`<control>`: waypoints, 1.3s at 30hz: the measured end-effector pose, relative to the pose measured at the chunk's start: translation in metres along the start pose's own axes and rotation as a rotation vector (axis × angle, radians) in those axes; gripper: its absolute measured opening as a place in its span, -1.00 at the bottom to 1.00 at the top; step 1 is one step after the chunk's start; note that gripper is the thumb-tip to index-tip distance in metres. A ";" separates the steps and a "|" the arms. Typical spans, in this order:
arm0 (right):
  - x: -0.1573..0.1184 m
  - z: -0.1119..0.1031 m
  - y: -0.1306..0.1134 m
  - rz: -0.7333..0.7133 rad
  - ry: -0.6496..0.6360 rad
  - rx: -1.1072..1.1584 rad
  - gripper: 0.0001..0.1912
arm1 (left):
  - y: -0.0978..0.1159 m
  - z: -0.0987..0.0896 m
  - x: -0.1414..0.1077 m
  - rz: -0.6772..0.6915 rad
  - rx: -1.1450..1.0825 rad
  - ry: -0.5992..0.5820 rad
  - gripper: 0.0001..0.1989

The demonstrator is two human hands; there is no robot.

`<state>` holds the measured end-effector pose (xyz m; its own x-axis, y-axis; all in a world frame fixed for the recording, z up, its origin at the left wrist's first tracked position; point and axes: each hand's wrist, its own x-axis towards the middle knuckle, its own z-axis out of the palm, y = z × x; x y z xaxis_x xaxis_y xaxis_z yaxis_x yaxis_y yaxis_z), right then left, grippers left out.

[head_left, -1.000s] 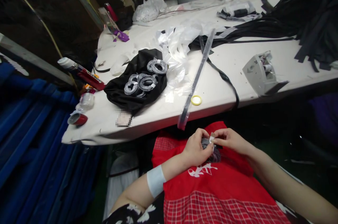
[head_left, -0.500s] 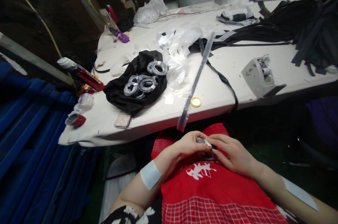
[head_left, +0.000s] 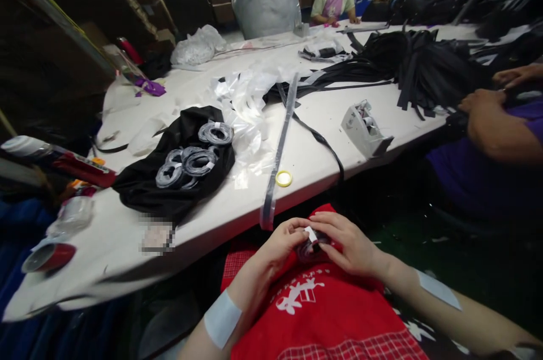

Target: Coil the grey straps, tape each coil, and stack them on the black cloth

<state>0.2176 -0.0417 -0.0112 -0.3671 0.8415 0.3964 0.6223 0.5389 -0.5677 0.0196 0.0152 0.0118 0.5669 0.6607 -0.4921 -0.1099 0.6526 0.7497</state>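
Low over my red apron (head_left: 339,315), my left hand (head_left: 280,242) and my right hand (head_left: 350,242) close around a dark rolled strip (head_left: 306,251) in clear plastic. A white piece of tape (head_left: 311,235) lies across its upper side, pinched by the left thumb and fingers. The right fingers press on the coil's other side and partly hide it. Similar coils (head_left: 199,161) with white bands rest on a black cloth (head_left: 131,184) on the table. A long plastic-covered strip (head_left: 280,150) hangs slightly over the table edge nearest my hands.
Beside the strip is a yellow ring (head_left: 284,178). A grey tape dispenser (head_left: 365,129) stands to its right. White plastic film (head_left: 250,116) and black straps (head_left: 373,60) cover parts of the table (head_left: 314,162). A co-worker in purple (head_left: 487,162) sits at right; another person (head_left: 334,0) is behind.
The view has swung right and up, bringing the purple-clad co-worker into sight. The rolled strip has turned in my hands, and its white tape now shows more fully.
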 end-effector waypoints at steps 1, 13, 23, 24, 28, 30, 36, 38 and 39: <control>0.001 -0.006 0.009 0.027 0.052 -0.015 -0.49 | 0.000 0.000 0.000 -0.004 0.009 0.016 -0.49; 0.046 -0.178 0.238 0.855 0.568 -0.069 -0.74 | -0.008 0.000 0.004 0.057 0.092 0.044 -0.49; 0.053 -0.154 0.252 0.763 0.670 0.245 -0.66 | -0.020 -0.004 0.010 0.004 0.111 -0.027 -0.52; 0.048 -0.154 0.250 0.762 0.696 0.238 -0.64 | -0.020 -0.006 0.011 0.004 0.113 -0.026 -0.52; 0.021 -0.148 0.241 0.830 0.721 0.204 -0.65 | -0.021 -0.009 0.015 -0.004 0.094 -0.022 -0.49; 0.011 -0.141 0.239 0.860 0.693 0.242 -0.65 | -0.020 -0.007 0.015 -0.015 0.082 -0.014 -0.48; 0.011 -0.124 0.246 0.929 0.670 0.383 -0.63 | -0.019 0.005 0.013 -0.011 0.071 0.030 -0.51; 0.014 -0.124 0.249 0.955 0.682 0.404 -0.67 | -0.018 0.009 0.012 0.030 0.057 0.080 -0.51; 0.013 -0.124 0.250 0.969 0.686 0.414 -0.70 | -0.018 0.010 0.011 0.064 0.060 0.112 -0.50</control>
<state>0.4541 0.0995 -0.0582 0.6305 0.7714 -0.0863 0.1262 -0.2116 -0.9692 0.0361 0.0069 -0.0026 0.4649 0.7397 -0.4865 -0.0918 0.5868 0.8045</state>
